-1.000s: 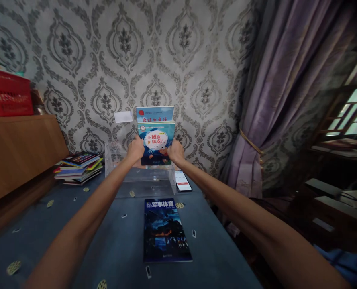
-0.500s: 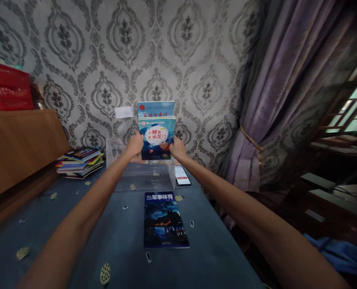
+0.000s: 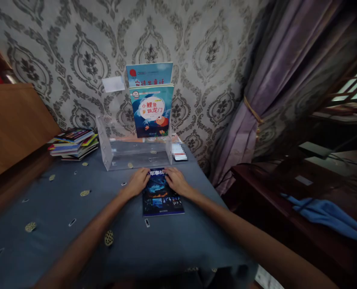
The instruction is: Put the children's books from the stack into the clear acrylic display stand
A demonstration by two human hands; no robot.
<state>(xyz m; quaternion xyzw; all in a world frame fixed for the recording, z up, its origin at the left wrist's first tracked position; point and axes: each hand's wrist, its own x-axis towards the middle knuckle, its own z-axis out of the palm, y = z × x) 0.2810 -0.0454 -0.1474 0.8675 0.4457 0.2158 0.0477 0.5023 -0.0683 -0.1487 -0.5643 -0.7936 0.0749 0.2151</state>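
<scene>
A dark blue book [image 3: 163, 200] with a military picture cover lies flat on the cloth-covered table. My left hand [image 3: 137, 182] touches its upper left corner, fingers stretched out over the cover's edge. At the opposite corner, my right hand [image 3: 178, 182] rests with its fingers extended over the title, partly hiding it. Neither thumb can be made out clearly. Just beyond the book is a clear plastic book stand [image 3: 136, 158]. A blue book with a carp on its cover [image 3: 151, 112] stands upright in it, in front of a taller light-blue book [image 3: 149, 72].
A stack of books [image 3: 74, 146] sits at the left by a wooden cabinet [image 3: 18, 116]. Behind the stand's right end lies a phone [image 3: 178, 153]. The table's right edge drops off near a purple curtain [image 3: 250, 100] and a blue cloth [image 3: 325, 216].
Both hands have let go of the carp book, which now stands in the clear stand. They have come down and nearer, onto the dark blue book. The view has tilted downward.
</scene>
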